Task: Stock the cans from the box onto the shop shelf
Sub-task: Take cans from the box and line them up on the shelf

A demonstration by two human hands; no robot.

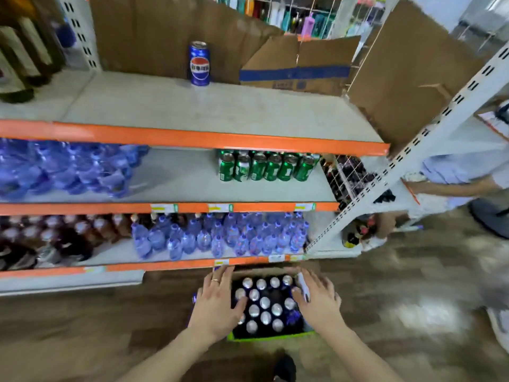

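Observation:
An open box on the floor holds several cans with silver tops. My left hand reaches down over the box's left side, fingers straight and spread, holding nothing. My right hand hovers over the box's right side, fingers also straight and empty. One blue cola can stands upright at the back of the top shelf, which is otherwise mostly bare.
A folded cardboard box lies at the back right of the top shelf. Green cans and blue bottle packs fill the middle shelf. Water bottles and dark bottles stand below. Another person is at the right.

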